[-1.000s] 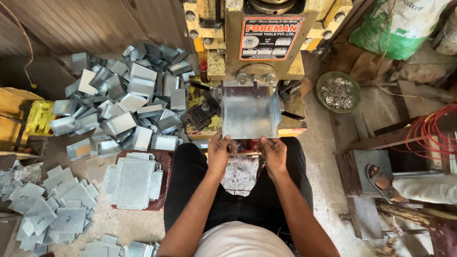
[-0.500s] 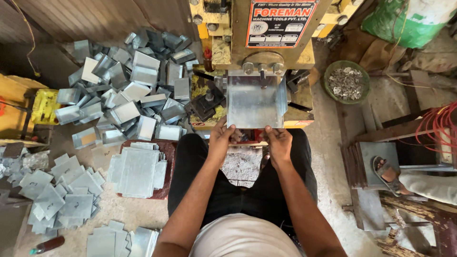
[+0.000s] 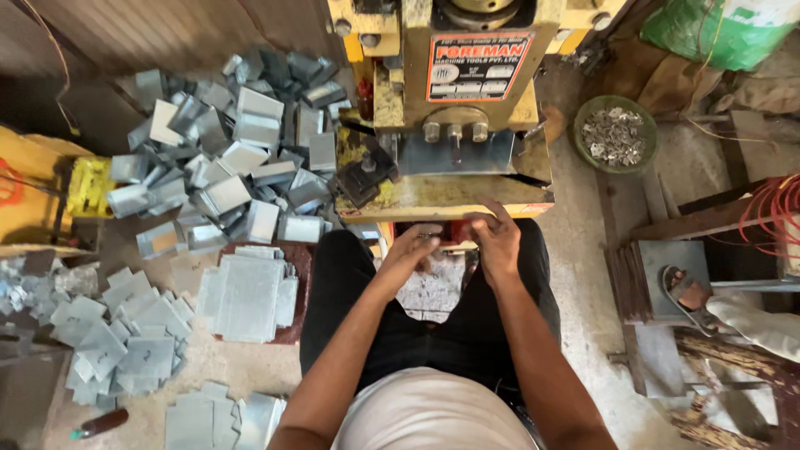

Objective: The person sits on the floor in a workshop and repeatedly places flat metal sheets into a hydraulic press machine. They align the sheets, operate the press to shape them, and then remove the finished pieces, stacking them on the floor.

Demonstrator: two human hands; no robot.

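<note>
Sheet (image 3: 454,154) lies flat in press (image 3: 454,92), long axis left-right; both hands empty.

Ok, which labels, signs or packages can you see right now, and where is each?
Nameplate: on the front of the yellow press machine, above the hands; rectangular, red and white with a dark border.
Green sack: top right corner, on the floor behind the round dish of scrap; bulging, green and white.
No screens in view.

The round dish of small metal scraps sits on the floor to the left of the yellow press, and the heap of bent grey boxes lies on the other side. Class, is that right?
Not quite. The head view shows the round dish to the right of the yellow press; the heap of bent grey boxes lies on the left.
</note>
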